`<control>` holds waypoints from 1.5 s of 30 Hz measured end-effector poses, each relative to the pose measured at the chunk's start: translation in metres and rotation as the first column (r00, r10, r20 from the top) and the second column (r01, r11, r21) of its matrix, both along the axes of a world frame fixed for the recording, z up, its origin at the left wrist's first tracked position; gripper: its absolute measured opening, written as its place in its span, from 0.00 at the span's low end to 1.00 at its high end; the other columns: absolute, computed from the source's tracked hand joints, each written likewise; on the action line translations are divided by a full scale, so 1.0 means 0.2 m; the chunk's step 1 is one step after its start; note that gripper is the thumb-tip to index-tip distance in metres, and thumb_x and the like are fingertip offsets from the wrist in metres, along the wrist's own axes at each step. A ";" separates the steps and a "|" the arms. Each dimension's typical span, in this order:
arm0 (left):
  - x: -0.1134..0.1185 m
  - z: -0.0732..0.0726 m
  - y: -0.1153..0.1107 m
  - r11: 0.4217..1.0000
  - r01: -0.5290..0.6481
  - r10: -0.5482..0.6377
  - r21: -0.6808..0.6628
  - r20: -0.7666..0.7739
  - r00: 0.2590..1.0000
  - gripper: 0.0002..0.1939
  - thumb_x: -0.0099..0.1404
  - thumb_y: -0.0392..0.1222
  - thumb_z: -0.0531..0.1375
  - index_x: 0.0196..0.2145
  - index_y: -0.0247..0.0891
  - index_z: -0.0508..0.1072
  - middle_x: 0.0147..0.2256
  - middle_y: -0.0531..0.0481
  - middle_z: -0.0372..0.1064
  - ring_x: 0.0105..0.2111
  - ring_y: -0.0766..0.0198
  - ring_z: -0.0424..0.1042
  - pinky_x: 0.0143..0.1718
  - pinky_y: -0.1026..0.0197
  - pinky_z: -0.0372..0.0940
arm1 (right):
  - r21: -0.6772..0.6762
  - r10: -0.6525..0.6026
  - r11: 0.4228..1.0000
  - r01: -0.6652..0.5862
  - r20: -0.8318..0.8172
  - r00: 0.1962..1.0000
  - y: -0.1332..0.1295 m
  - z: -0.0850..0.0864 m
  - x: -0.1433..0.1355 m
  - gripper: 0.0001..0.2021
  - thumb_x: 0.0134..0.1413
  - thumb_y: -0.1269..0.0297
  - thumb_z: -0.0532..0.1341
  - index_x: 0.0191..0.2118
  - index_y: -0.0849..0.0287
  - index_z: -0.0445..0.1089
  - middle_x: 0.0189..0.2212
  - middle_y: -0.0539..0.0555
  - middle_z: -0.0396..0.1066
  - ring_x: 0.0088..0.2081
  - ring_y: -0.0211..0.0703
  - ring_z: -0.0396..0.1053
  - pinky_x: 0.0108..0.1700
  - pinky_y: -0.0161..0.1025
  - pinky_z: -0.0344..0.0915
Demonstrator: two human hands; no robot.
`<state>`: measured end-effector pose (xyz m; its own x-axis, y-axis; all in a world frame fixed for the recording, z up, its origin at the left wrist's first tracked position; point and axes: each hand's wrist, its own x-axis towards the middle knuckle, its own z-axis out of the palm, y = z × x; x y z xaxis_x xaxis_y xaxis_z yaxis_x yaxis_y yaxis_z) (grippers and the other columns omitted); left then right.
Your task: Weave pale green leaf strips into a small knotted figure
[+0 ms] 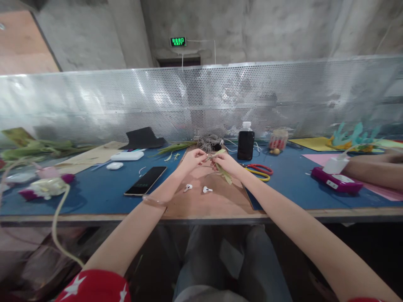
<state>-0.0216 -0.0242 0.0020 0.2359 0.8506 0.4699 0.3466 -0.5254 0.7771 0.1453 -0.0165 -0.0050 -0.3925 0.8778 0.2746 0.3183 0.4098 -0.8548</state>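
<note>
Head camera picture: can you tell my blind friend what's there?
A person's left hand and right hand hold a green strip over a brown board. Two white earbuds lie on it; a phone is left, scissors and a dark bottle right.

Blue worktop (pixel 289 191) with a brown middle section (pixel 201 207), two white earbuds (pixel 207 189) on it, dark phone (pixel 146 181) at left, dark bottle (pixel 245 144) and red-and-yellow-handled scissors (pixel 265 167) at right

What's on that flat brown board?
Two white plastic earbuds, and tangled grey string at its far end. The left hand and right hand hide part of the board behind them.
</note>
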 end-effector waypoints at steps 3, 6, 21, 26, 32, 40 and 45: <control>0.00 -0.01 0.01 1.000 0.003 -0.003 -0.009 -0.010 1.000 0.09 0.62 0.41 0.56 0.36 0.31 0.68 0.32 0.50 0.67 0.30 0.66 0.68 0.31 0.60 0.66 | 0.003 -0.032 0.999 0.032 0.020 0.999 0.00 0.00 0.01 0.10 0.58 0.63 0.54 0.38 0.65 0.65 0.29 0.50 0.66 0.25 0.31 0.65 0.26 0.32 0.65; -0.01 -0.01 0.02 1.000 0.005 -0.005 -0.011 -0.021 1.000 0.09 0.62 0.41 0.56 0.36 0.31 0.68 0.32 0.50 0.67 0.30 0.66 0.68 0.31 0.60 0.66 | 0.008 -0.054 0.999 0.054 0.046 0.997 0.00 0.01 0.01 0.09 0.58 0.63 0.54 0.37 0.65 0.65 0.28 0.49 0.66 0.23 0.30 0.64 0.24 0.30 0.64; -0.01 -0.02 0.03 0.997 0.052 -0.053 -0.052 -0.016 0.998 0.10 0.62 0.42 0.55 0.36 0.31 0.68 0.32 0.50 0.67 0.29 0.67 0.68 0.31 0.60 0.66 | 0.046 -0.113 0.993 0.110 0.068 0.991 -0.04 0.02 0.02 0.10 0.57 0.63 0.54 0.39 0.65 0.65 0.32 0.51 0.67 0.28 0.33 0.66 0.28 0.34 0.66; -0.01 -0.02 0.02 0.997 0.054 -0.055 -0.058 -0.009 0.998 0.10 0.62 0.42 0.55 0.36 0.31 0.68 0.32 0.50 0.67 0.29 0.67 0.68 0.31 0.60 0.66 | 0.021 -0.091 0.996 0.089 0.091 0.992 -0.04 0.03 0.02 0.10 0.58 0.63 0.54 0.39 0.65 0.65 0.32 0.51 0.67 0.28 0.33 0.66 0.28 0.34 0.66; -0.01 -0.02 0.02 0.997 0.049 -0.050 -0.053 -0.007 0.999 0.10 0.62 0.42 0.55 0.37 0.31 0.68 0.32 0.50 0.67 0.30 0.66 0.68 0.31 0.59 0.66 | -0.009 -0.072 0.997 0.073 0.096 0.993 -0.04 0.03 0.02 0.11 0.58 0.62 0.53 0.40 0.65 0.65 0.31 0.51 0.67 0.27 0.33 0.66 0.28 0.33 0.66; -0.01 -0.01 0.01 0.995 0.062 -0.066 -0.079 -0.049 0.997 0.11 0.63 0.42 0.55 0.40 0.32 0.67 0.34 0.49 0.67 0.30 0.66 0.69 0.31 0.60 0.66 | 0.014 -0.062 0.998 0.061 0.086 0.994 -0.06 0.03 0.02 0.10 0.58 0.62 0.53 0.38 0.65 0.65 0.28 0.49 0.66 0.24 0.30 0.64 0.24 0.30 0.63; -0.01 -0.02 0.02 0.993 0.075 -0.085 -0.088 -0.126 0.988 0.10 0.62 0.42 0.55 0.37 0.31 0.68 0.32 0.50 0.68 0.30 0.66 0.69 0.31 0.60 0.66 | 0.052 -0.080 0.996 0.075 0.100 0.992 -0.06 0.04 0.02 0.10 0.58 0.62 0.54 0.36 0.65 0.65 0.27 0.48 0.65 0.22 0.30 0.63 0.23 0.29 0.62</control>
